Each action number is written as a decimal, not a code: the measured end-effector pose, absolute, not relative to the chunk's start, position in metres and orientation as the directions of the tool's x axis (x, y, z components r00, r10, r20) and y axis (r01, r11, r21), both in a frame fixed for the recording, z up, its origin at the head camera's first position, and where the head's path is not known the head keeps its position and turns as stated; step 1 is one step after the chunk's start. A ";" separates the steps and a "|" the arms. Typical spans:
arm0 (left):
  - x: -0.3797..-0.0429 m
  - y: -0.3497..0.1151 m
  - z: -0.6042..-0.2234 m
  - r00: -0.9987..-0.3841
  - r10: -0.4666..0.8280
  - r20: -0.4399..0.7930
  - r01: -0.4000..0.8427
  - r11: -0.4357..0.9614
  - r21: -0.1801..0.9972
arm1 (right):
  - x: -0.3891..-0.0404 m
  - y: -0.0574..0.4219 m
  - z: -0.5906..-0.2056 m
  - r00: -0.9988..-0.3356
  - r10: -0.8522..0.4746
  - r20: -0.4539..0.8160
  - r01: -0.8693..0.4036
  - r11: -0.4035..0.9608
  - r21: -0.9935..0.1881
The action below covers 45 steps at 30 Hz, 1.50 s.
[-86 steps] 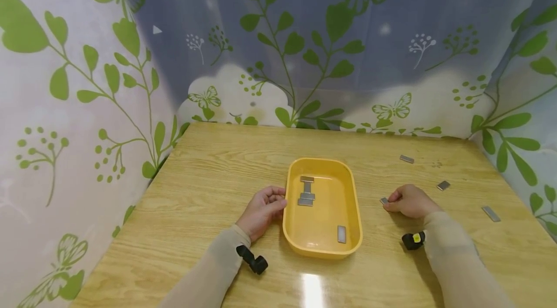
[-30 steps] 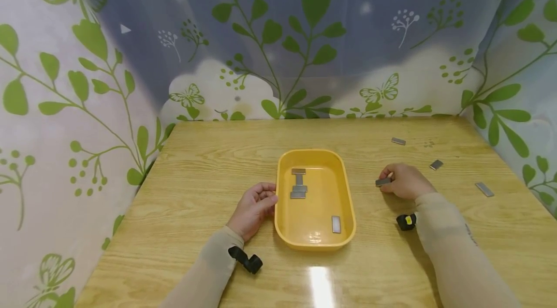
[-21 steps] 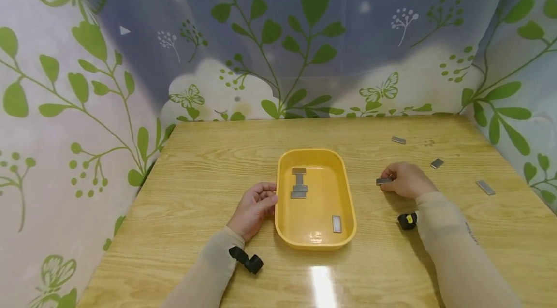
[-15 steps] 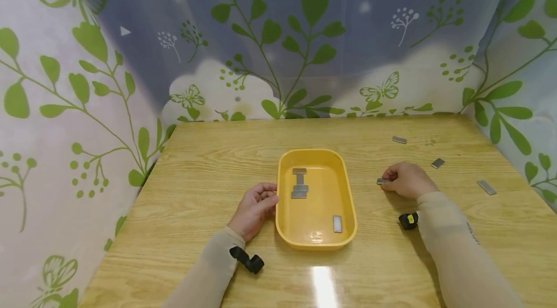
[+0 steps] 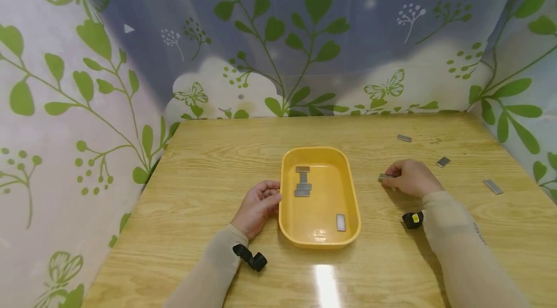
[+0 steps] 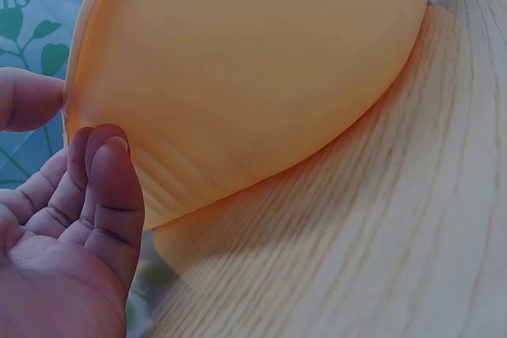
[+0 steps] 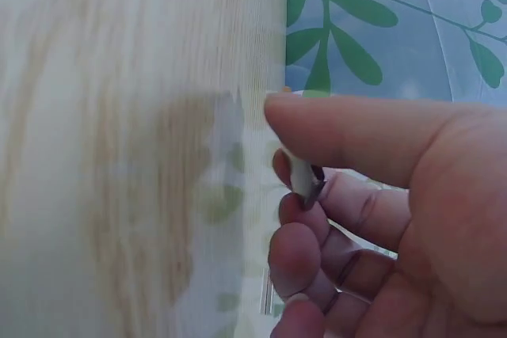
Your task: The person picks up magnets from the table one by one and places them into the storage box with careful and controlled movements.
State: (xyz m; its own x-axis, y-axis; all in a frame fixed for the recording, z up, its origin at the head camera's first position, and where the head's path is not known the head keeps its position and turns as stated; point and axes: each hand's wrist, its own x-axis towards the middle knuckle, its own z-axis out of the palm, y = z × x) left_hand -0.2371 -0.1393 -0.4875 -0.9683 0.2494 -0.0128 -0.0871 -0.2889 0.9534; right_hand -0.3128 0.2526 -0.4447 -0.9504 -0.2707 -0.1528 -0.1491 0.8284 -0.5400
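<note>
Behind my yellow-brown wood-grain table (image 5: 209, 153) hangs a blue-and-white cloth printed with green leaves (image 5: 300, 66). On the table sits a yellow, round-cornered, probably plastic tray (image 5: 319, 242); my left hand (image 5: 256, 207) pinches its left rim between thumb and fingers, I think to steady it. My right hand (image 5: 409, 178) is beside the tray's right side, thumb and fingers clamped on a small flat grey metal-looking piece (image 5: 382, 177) — 1 end pokes out leftward, which probably makes something so thin easier to handle. The tray's right wall stands between it and 5 similar pieces inside: a 4-piece chain (image 5: 303, 177) near the left wall, apparently touching, and a lone piece (image 5: 341, 222) near the right wall. Beyond my right hand lie 3 loose pieces (image 5: 443, 162) — well apart.
</note>
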 end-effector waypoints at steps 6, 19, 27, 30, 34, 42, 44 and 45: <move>-0.238 -0.141 -0.486 -0.968 0.249 -0.002 -0.075 -0.284 0.956 | -0.313 0.249 -0.443 -0.958 -0.268 -0.100 -0.173 0.822 -0.542; -0.237 -0.147 -0.480 -0.970 0.242 -0.001 -0.071 -0.280 0.957 | -0.306 0.225 -0.425 -0.955 -0.291 -0.049 -0.197 0.753 -0.628; -0.237 -0.148 -0.479 -0.972 0.235 0.003 -0.064 -0.274 0.960 | -0.296 0.206 -0.415 -0.933 -0.358 0.026 -0.279 0.678 -0.680; -0.237 -0.147 -0.480 -0.972 0.233 0.004 -0.062 -0.277 0.959 | -0.293 0.199 -0.415 -0.921 -0.387 0.041 -0.310 0.665 -0.679; -0.236 -0.145 -0.483 -0.973 0.232 -0.002 -0.068 -0.276 0.959 | -0.290 0.187 -0.412 -0.895 -0.443 0.047 -0.362 0.660 -0.658; -0.236 -0.143 -0.488 -0.973 0.231 -0.001 -0.071 -0.294 0.953 | -0.287 0.166 -0.400 -0.826 -0.563 0.020 -0.470 0.669 -0.575; -0.236 -0.142 -0.488 -0.972 0.234 -0.001 -0.073 -0.298 0.952 | -0.287 0.162 -0.396 -0.815 -0.580 0.008 -0.485 0.673 -0.559; -0.236 -0.142 -0.488 -0.972 0.234 -0.002 -0.074 -0.298 0.952 | -0.286 0.159 -0.395 -0.810 -0.587 0.001 -0.490 0.675 -0.551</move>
State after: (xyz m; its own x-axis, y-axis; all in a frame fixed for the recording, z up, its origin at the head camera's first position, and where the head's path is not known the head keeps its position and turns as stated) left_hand -0.2364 -0.1421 -0.4880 -0.9722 0.2342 -0.0020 -0.0739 -0.2984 0.9516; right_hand -0.2863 0.1594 -0.3946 -0.8098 -0.5867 0.0010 -0.4901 0.6754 -0.5510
